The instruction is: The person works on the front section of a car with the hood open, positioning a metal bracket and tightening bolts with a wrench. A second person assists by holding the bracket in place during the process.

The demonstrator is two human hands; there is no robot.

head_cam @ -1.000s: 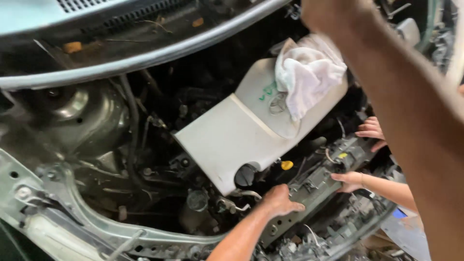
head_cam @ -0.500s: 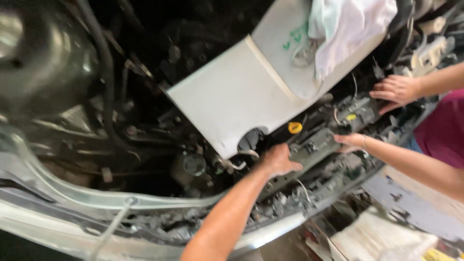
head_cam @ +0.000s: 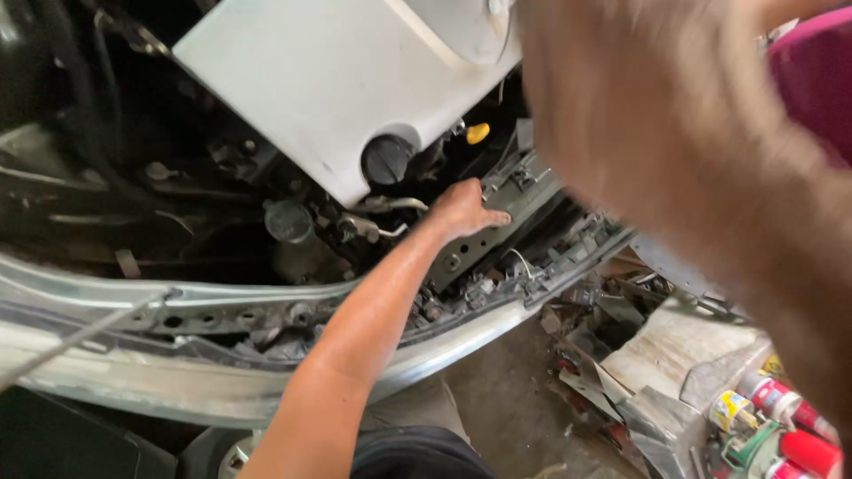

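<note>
I look down into an open car engine bay. My left hand [head_cam: 468, 209] reaches in over the silver front edge and lies on the grey metal crossmember [head_cam: 497, 239], fingers curled over its far edge, thumb pointing right. Just beyond it are a black round filler cap [head_cam: 387, 160], a yellow dipstick handle [head_cam: 477, 133] and a large white cover panel [head_cam: 337, 80]. My right hand and forearm [head_cam: 666, 133] fill the upper right as a close blur, so its fingers cannot be made out.
A silver body edge [head_cam: 222, 390] runs across the bottom left, with a thin rod [head_cam: 80, 333] over it. Hoses and a small round reservoir cap [head_cam: 288, 220] sit left of the hand. Spray cans [head_cam: 781, 404] and scrap sheets [head_cam: 674, 346] lie on the floor. A person's magenta clothing [head_cam: 816, 80] shows top right.
The view has moved closer and lower. The other person's hands on the crossmember are out of sight. My right arm has swung across the upper right. My left hand stays on the crossmember.
</note>
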